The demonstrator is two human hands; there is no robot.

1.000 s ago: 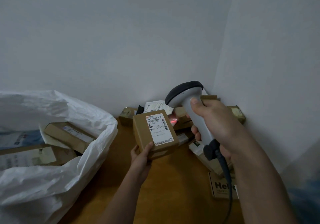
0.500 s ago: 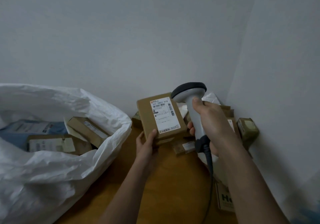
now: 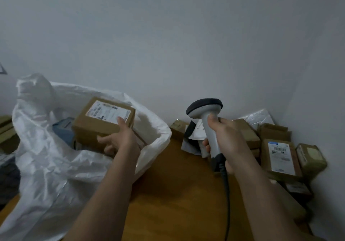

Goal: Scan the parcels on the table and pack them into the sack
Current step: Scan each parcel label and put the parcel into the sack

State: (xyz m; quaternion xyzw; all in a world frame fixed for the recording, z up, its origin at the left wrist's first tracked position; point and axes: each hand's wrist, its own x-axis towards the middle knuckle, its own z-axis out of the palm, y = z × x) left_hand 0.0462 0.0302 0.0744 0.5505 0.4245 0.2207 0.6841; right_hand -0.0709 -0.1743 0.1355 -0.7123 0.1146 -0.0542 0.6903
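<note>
You face a plain grey-white wall [image 3: 168, 45] that meets a second wall [image 3: 317, 63] in a corner on your right. At the far left edge, a dark triangular shape [image 3: 2, 69] shows against the wall, too cropped to identify.

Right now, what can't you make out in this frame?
- Label text on the held box: blurred, head view.
- Sack contents: hidden by its wall and the box.
- Scanner cable end: cut off by the bottom edge.
- Rear parcels: hidden by the right hand.
</note>
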